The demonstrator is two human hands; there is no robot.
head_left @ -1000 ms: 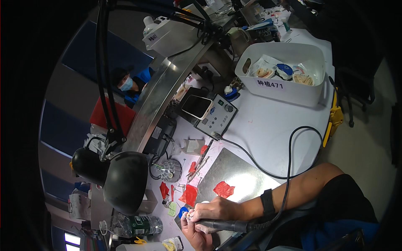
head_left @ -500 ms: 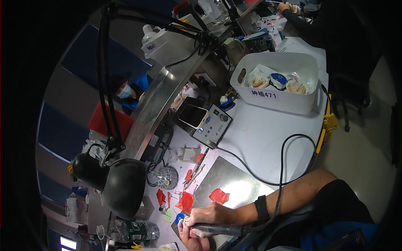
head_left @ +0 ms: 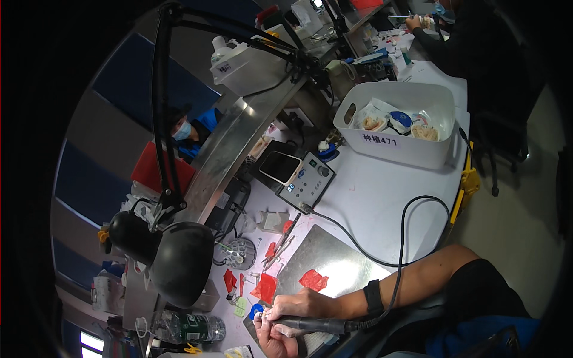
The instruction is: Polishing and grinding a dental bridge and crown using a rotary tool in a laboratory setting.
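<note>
In the lower middle my two hands meet at the fingertips. My right hand, with a black band on its wrist, is closed round a black rotary handpiece. A black cord leads from its rear end. Below it, the fingers of my left hand are pinched at the handpiece's front end. What they hold is mostly covered by the fingers and too small to name. A round blue piece shows just beyond the fingertips. Under my right hand lies a metal plate with a red sheet piece on it.
A grey control box carries a phone. Behind it stands a white bin with dental models. Red scraps, slim tools, a black lamp and a plastic bottle lie leftward. Two other people sit farther off.
The surroundings have shifted slightly right and down in the picture as the view moved. Both hands stay together round the handpiece's front, with almost no movement.
</note>
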